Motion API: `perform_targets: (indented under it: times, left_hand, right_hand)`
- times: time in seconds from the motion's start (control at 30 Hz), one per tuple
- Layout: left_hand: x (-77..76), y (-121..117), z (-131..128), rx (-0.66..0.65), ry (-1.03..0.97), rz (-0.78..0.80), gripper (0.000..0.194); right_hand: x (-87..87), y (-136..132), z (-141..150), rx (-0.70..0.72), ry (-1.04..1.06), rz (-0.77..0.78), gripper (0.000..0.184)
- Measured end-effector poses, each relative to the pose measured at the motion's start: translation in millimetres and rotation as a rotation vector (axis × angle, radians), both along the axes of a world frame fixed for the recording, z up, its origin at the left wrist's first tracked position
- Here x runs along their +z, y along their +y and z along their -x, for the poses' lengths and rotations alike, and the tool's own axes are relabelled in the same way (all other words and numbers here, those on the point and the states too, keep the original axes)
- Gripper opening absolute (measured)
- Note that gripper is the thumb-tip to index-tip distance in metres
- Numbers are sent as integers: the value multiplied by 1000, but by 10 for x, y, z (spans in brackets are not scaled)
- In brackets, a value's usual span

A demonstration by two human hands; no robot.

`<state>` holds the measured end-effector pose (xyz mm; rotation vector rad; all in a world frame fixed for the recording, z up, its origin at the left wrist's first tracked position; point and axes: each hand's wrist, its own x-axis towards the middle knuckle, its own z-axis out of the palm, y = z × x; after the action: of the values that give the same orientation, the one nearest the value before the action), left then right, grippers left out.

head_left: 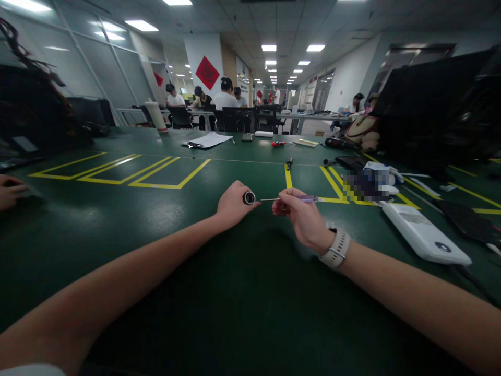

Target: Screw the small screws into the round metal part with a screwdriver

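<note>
In my left hand (231, 204) is a short black cylindrical part (249, 198), its round, silver-rimmed open end facing me; the fingers are closed around it. My right hand (300, 215) pinches a thin screwdriver (310, 198) with a see-through purple handle. The metal shaft points left, and its tip is close to the left fingertips, beside the cylinder's open end. Whether the tip touches anything I cannot tell. Beyond the hands, a small dark metal part (289, 163) lies at the top of a yellow tape strip, and a short dark cylinder (326, 163) lies right of it.
Yellow tape (156, 186) marks boxes on the green table (188, 292). At right lie a white power bank (425, 232) and a dark phone-like slab (469, 222). Papers (209, 139), a red screwdriver (278, 143) and a bottle (156, 116) are farther back. Another person's hand (10, 190) is at left.
</note>
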<state>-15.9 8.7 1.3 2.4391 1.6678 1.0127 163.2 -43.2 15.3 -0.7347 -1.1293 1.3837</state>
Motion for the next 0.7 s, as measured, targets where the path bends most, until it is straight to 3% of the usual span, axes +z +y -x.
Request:
perform_targets:
  times: [0.13,0.33,0.53,0.7]
  left_hand:
    - [-73,73,12,-10,-31,-51,21]
    - [-142,61,44,-173,-227,100,20]
    - [-101,-16,5,-182,-115,89,26]
    - [-92,-46,9,-184,-6,31,18]
  right_hand:
    - [-76,35,2,41,14,45,14]
    - [-130,-6,-45,100,-8,47,20]
    - [-187,-29,-55,58,-53,-75,23]
    - [-230,-63,-58,23,-173,-227,14]
